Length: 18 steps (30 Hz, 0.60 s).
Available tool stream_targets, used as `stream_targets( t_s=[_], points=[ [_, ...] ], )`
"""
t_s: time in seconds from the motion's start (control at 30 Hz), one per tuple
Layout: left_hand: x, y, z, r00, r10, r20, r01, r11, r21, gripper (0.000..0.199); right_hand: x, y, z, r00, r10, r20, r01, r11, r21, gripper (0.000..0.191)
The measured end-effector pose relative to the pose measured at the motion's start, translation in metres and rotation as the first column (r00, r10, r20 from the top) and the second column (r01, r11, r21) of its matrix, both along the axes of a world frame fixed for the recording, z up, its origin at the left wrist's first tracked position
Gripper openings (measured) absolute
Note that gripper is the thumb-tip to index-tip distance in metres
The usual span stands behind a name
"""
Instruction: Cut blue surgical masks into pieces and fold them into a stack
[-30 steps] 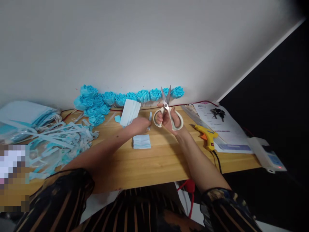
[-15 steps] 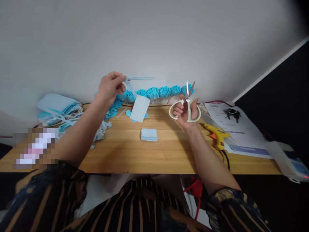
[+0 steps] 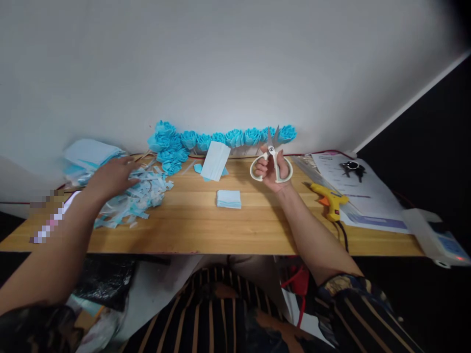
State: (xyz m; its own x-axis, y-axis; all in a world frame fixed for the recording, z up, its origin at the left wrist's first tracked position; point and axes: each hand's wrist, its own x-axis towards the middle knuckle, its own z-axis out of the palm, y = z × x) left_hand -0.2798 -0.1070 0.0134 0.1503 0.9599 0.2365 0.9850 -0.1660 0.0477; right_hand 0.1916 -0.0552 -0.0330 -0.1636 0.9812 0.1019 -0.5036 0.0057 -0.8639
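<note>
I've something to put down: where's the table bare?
The table shows bare wood between the scrap pile and the folded stack, and in front of that stack. Crowded: around the scrap pile, along the blue flowers, and by the glue gun and printed sheet.

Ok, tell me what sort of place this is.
Probably a craft corner, at home or in a small workshop: there are blue handmade-looking flowers, a yellow glue gun and white-handled scissors.

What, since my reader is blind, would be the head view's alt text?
A right hand holds open white-handled scissors over a wooden table; the left hand is at a heap of pale-blue scraps. Blue flowers line the wall; a yellow glue gun lies at right.
</note>
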Motion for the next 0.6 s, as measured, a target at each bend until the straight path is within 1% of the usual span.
stream_targets(
  t_s=[0.03, 0.07, 0.13, 0.2, 0.27, 0.3, 0.33, 0.37, 0.4, 0.43, 0.47, 0.5, 0.53, 0.57, 0.6],
  points=[
    [0.006, -0.001, -0.004, 0.998, -0.058, 0.003, 0.057, 0.997, 0.047, 0.075, 0.0, 0.001, -0.002, 0.999, -0.01, 0.038, 0.01, 1.0, 0.013, 0.048],
    [0.015, -0.003, -0.006, 0.994, -0.105, 0.029, 0.102, 0.991, 0.088, 0.077, 0.0, 0.001, -0.005, 0.997, -0.022, 0.074, 0.019, 0.999, 0.029, 0.05],
    [0.039, -0.006, -0.006, 0.971, -0.216, 0.098, 0.208, 0.974, 0.084, 0.077, -0.001, 0.002, -0.009, 0.99, -0.036, 0.139, 0.027, 0.997, 0.067, 0.053],
    [0.068, -0.006, -0.004, 0.943, -0.266, 0.2, 0.263, 0.964, 0.042, 0.075, -0.002, 0.002, -0.011, 0.974, -0.036, 0.223, 0.012, 0.994, 0.11, 0.057],
    [0.094, -0.002, -0.005, 0.905, -0.293, 0.309, 0.322, 0.946, -0.045, 0.07, -0.001, 0.005, -0.01, 0.933, -0.031, 0.359, -0.019, 0.991, 0.133, 0.061],
    [0.105, 0.002, -0.007, 0.883, -0.289, 0.371, 0.343, 0.935, -0.088, 0.068, 0.0, 0.007, -0.009, 0.897, -0.031, 0.441, -0.031, 0.991, 0.131, 0.061],
    [0.115, 0.007, -0.01, 0.86, -0.276, 0.429, 0.354, 0.928, -0.112, 0.067, 0.003, 0.009, -0.006, 0.835, -0.046, 0.548, -0.031, 0.991, 0.131, 0.06],
    [0.124, 0.014, -0.013, 0.835, -0.257, 0.486, 0.359, 0.925, -0.127, 0.066, 0.007, 0.01, -0.003, 0.74, -0.08, 0.668, -0.016, 0.99, 0.137, 0.058],
    [0.13, 0.021, -0.018, 0.812, -0.228, 0.537, 0.354, 0.924, -0.143, 0.064, 0.012, 0.011, 0.0, 0.592, -0.129, 0.796, 0.004, 0.987, 0.158, 0.055],
    [0.136, 0.029, -0.022, 0.796, -0.199, 0.571, 0.343, 0.926, -0.157, 0.062, 0.018, 0.01, 0.003, 0.39, -0.189, 0.901, 0.019, 0.98, 0.198, 0.052],
    [0.14, 0.038, -0.027, 0.785, -0.17, 0.595, 0.329, 0.929, -0.169, 0.059, 0.024, 0.007, 0.006, 0.171, -0.232, 0.958, 0.011, 0.972, 0.233, 0.048],
    [0.144, 0.047, -0.032, 0.777, -0.136, 0.615, 0.302, 0.937, -0.175, 0.058, 0.03, 0.002, 0.007, -0.017, -0.244, 0.97, -0.025, 0.97, 0.243, 0.044],
    [0.147, 0.055, -0.036, 0.769, -0.098, 0.632, 0.26, 0.951, -0.169, 0.057, 0.036, -0.005, 0.008, -0.15, -0.236, 0.96, -0.07, 0.971, 0.228, 0.041],
    [0.149, 0.064, -0.04, 0.761, -0.072, 0.644, 0.226, 0.961, -0.159, 0.059, 0.042, -0.013, 0.008, -0.236, -0.209, 0.949, -0.113, 0.976, 0.187, 0.041],
    [0.151, 0.072, -0.043, 0.766, -0.049, 0.641, 0.189, 0.97, -0.152, 0.059, 0.046, -0.021, 0.009, -0.301, -0.174, 0.938, -0.151, 0.98, 0.133, 0.043]
  ],
)
